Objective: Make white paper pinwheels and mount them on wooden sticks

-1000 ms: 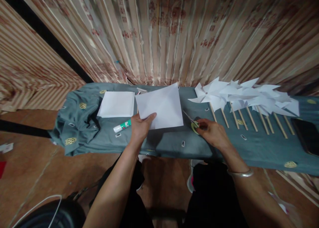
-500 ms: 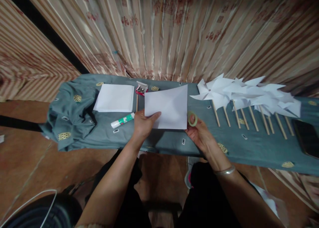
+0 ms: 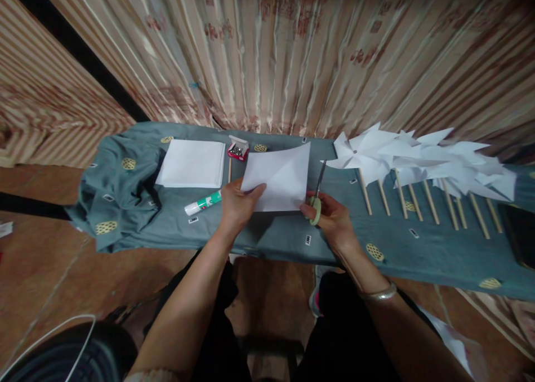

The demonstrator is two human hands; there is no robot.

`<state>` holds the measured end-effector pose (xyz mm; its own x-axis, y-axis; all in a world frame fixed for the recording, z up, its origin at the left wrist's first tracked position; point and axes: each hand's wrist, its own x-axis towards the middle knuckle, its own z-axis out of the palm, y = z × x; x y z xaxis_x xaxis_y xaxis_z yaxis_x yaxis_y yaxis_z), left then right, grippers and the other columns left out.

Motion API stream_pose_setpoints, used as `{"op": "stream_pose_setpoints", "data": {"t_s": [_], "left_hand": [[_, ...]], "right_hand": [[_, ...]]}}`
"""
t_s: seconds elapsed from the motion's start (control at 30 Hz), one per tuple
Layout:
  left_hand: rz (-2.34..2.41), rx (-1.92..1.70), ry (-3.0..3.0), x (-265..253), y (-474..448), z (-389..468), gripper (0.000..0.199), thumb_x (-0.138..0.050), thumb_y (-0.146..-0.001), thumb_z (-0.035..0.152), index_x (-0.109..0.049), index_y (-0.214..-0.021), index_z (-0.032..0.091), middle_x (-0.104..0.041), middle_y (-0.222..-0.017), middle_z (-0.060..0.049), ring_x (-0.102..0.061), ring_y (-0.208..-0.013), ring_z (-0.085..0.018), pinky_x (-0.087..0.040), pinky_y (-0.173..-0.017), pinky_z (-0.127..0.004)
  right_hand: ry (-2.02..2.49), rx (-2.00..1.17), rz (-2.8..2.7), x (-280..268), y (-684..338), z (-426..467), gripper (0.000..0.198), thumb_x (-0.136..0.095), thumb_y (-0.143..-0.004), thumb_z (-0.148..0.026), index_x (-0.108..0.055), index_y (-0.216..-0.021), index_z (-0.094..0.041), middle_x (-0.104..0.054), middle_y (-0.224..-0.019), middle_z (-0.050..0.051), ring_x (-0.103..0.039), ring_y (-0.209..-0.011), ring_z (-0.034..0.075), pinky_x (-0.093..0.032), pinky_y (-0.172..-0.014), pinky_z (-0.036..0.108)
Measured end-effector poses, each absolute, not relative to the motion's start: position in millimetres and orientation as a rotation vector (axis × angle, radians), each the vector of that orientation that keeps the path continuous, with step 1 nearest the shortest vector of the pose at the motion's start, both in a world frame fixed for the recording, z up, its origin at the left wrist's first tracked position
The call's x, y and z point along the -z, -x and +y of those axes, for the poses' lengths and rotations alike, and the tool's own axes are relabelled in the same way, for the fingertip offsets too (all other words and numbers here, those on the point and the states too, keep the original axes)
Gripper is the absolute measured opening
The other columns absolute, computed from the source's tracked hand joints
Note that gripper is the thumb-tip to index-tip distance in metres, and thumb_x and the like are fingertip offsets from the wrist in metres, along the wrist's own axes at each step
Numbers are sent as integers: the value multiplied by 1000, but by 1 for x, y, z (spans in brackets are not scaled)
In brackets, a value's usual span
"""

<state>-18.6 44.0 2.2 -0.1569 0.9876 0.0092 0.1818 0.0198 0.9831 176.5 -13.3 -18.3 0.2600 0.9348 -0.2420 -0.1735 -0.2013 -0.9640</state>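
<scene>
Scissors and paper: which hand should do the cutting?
Probably the right hand: it already grips the scissors, blades beside the paper sheet, which the left hand is holding.

The near corner of the white sheet is covered by the left hand. The scissors' handles are partly hidden in the right hand. The dark object is cut off at the right edge.

Left hand forward, grip pinched closed; right hand beside it, fingers curled closed.
</scene>
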Motion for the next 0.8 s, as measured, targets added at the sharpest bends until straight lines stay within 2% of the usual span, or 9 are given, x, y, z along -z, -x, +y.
{"op": "stream_pose_setpoints", "data": {"t_s": [0.17,0.23,0.43,0.8], "left_hand": [[1430,-1327,-1139,-10,30,49,25,-80,-55,31,-72,-71,13,-72,-74,-6,-66,-69,-21,-53,-63,-32],[1401,-1362,-1112,-10,34,50,27,-81,-54,30,-72,-72,13,-73,-76,-6,-66,-70,-21,-54,-64,-32],[1333,-1402,-1091,-6,39,52,22,-80,-52,22,-72,-69,12,-73,-71,-4,-63,-65,-15,-54,-64,-28],[1323,-1341,-1129,0,25,50,22,-81,-51,20,-73,-69,10,-71,-68,-3,-59,-59,-12,-51,-56,-24]], "right_hand": [[1398,-1327,-1013,14,-197,-26,49,-83,-66,-55,-71,-99,-21,-75,-77,2,-63,-59,14,-49,-54,27],[1350,-1426,-1164,10,-206,-32,51,-77,-71,-60,-71,-103,-20,-76,-81,5,-62,-60,14,-48,-55,26],[1377,-1647,-1535,-3,-224,-41,55,-73,-76,-61,-72,-109,-16,-75,-86,7,-63,-68,15,-51,-63,28],[1410,-1732,-1530,1,-229,-39,65,-71,-74,-67,-72,-112,-15,-73,-83,7,-57,-64,13,-43,-57,25]]}}
